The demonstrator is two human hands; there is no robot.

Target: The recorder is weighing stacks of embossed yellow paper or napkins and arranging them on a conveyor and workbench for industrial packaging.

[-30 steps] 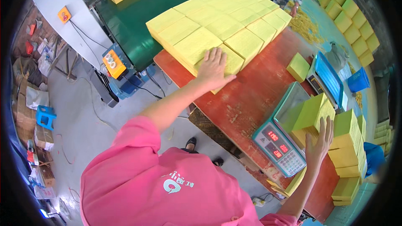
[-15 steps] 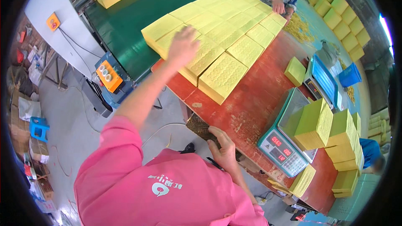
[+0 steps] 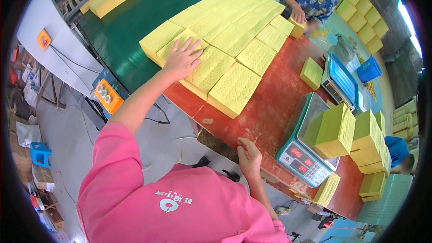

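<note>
Rows of yellow paper bundles [image 3: 234, 85] with embossed tops lie packed side by side, partly on a red table and partly on a green conveyor belt. My left hand [image 3: 182, 59] rests flat on the near left bundles, fingers spread. At the table's near edge is my right hand [image 3: 250, 158], its fingers half curled and apart, with nothing seen in it. To its right stands a digital scale [image 3: 299, 161] with a lit red display. A tall yellow paper stack [image 3: 335, 130] sits on the scale's plate.
Across the table, a masked co-worker's hand [image 3: 298, 14] touches a yellow bundle. A second scale [image 3: 344, 83], a loose bundle [image 3: 311, 73] and a blue bucket [image 3: 369, 69] are at right. More stacks [image 3: 366, 141] stand beyond the near scale. An orange button box [image 3: 108, 96] is left.
My left hand has shifted left and nearer over the bundles. My right hand has moved a little right along the table edge. The co-worker's bundle now stands apart from the rows.
</note>
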